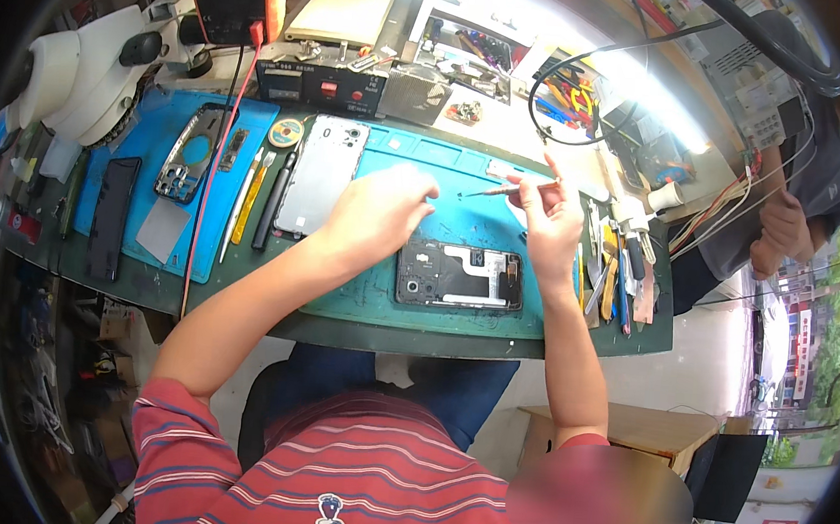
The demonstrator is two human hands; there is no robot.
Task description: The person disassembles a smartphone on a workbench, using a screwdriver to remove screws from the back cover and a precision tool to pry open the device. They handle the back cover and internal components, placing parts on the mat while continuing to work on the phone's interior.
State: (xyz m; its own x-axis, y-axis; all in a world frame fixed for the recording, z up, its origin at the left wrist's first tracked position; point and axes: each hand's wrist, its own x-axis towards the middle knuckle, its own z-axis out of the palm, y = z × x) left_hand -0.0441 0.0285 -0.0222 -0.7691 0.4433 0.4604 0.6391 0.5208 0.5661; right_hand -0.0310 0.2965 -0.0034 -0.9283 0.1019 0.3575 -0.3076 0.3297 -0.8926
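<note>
My left hand [393, 207] hovers over the blue work mat [452, 227] with its fingers curled together. Whether anything small is pinched in it cannot be made out. A slim screwdriver [505, 189] with a thin dark tip lies across the fingers of my right hand [552, 213], pointing left over the mat. Tiny dark bits [461, 194] show on the mat close to that tip. Below and between both hands lies an opened phone [460, 276], its inner parts and camera showing. Beside my left hand is a silver phone back panel [321, 177], partly behind my wrist.
Left of the panel are a black rod-shaped tool [276, 200], a yellow-handled tool [251, 202], a solder reel [286, 132], a phone frame [194, 154] and a dark phone [113, 218]. Loose hand tools [624, 267] crowd the right edge. Another person's hands [782, 234] are at far right.
</note>
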